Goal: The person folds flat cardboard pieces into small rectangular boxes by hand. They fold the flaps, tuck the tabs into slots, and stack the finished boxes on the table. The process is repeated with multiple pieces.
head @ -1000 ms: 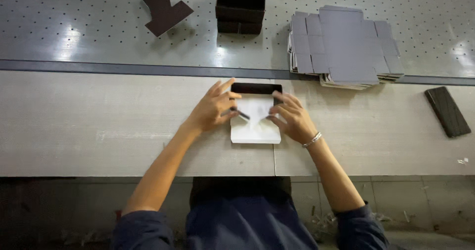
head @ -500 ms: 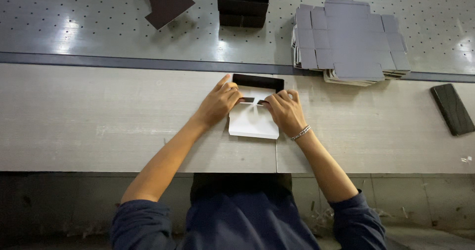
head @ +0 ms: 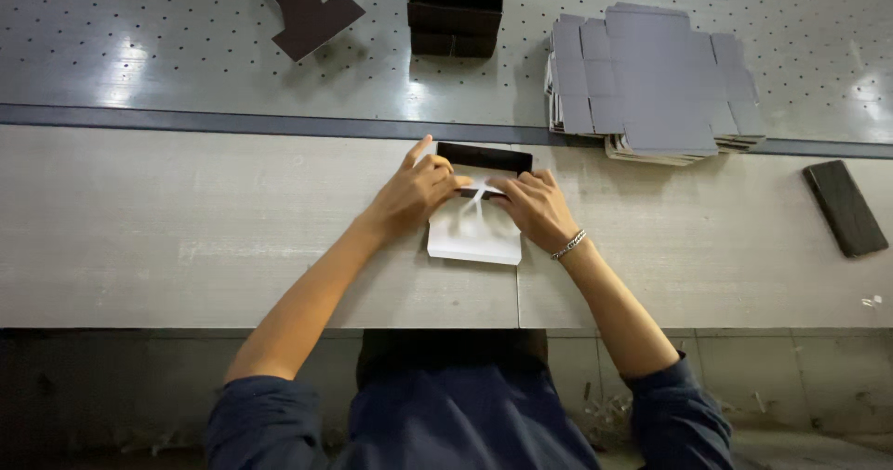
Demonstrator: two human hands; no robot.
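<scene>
A: Left hand (head: 416, 191) and right hand (head: 532, 208): state?
B: Both press fingers on the white card blank (head: 474, 233), pinching its flaps beside a black upright panel (head: 485, 157), on the tabletop (head: 186, 237).

Your pale wood-grain counter (head: 186, 237) carries a white folded card box (head: 473, 233) and a dark flat rectangular pad (head: 845, 208).

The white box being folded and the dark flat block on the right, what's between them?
Only bare tabletop lies between the white box and the dark block, seen from the head camera.
</scene>
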